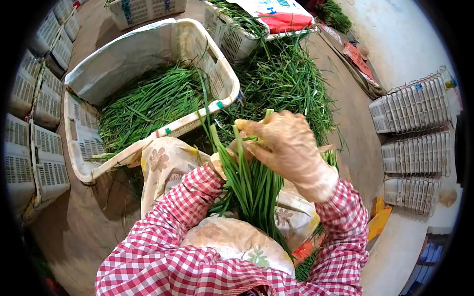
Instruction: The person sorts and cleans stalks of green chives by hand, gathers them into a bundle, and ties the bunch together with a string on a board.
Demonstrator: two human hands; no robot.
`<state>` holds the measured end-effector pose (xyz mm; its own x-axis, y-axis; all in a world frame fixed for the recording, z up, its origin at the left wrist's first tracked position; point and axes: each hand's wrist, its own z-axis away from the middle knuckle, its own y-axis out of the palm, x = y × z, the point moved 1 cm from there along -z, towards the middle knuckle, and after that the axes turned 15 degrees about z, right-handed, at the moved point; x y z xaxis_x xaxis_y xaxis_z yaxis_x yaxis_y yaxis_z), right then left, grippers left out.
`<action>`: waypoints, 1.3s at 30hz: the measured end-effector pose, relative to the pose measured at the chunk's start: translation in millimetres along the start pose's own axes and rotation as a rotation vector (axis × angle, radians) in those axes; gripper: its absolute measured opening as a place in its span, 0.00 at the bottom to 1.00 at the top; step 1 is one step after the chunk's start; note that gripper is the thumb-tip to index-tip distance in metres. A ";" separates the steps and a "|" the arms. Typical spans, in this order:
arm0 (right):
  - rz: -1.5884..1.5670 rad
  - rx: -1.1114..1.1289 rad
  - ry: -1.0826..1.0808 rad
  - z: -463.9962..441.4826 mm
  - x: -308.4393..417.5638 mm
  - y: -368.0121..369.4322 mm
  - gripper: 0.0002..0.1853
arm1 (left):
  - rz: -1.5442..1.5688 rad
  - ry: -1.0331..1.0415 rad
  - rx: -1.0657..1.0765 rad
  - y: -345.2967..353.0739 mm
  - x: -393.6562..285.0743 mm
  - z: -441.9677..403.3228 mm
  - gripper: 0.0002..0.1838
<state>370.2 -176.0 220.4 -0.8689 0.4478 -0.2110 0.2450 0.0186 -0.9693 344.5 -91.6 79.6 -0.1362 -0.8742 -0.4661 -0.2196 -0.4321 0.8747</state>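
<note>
A bunch of long green chives (254,190) stands above my lap, pale cut ends up and leaves hanging down toward me. My left hand (233,151), gloved and mostly hidden behind the stalks, is closed around the bunch near its top. Over the upper right side of it, my gloved right hand (292,140) is closed, with a few pale stalk ends between thumb and fingers. A stained, flower-printed apron (224,233) covers my lap beneath the bunch.
A white plastic crate (79,150) with loose chives (155,101) stands front left. A large heap of chives (291,79) lies ahead on the floor. Behind it is another crate (229,37) under a red-and-white bag (281,15). Stacked crates line the left (49,155) and right (412,111).
</note>
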 end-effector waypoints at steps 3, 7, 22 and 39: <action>0.034 0.029 -0.085 -9.9 5.3 27.5 0.11 | 0.004 -0.037 -0.038 9.0 -8.0 9.5 0.32; 0.157 0.063 -0.127 -20.9 2.7 28.8 0.05 | -0.020 -0.034 -0.036 10.2 -8.7 10.7 0.32; 0.253 -0.339 0.094 -77.1 -88.8 -69.7 0.16 | 0.137 -0.162 0.010 5.4 -13.0 17.8 0.40; 0.499 0.315 0.032 30.7 -75.6 -28.9 0.19 | 0.228 -0.006 -0.049 9.4 -23.7 35.8 0.17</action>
<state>415.6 -237.9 260.4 -0.6665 0.3611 -0.6522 0.4769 -0.4660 -0.7453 311.1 -67.0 94.0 -0.1830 -0.9491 -0.2562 -0.1354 -0.2338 0.9628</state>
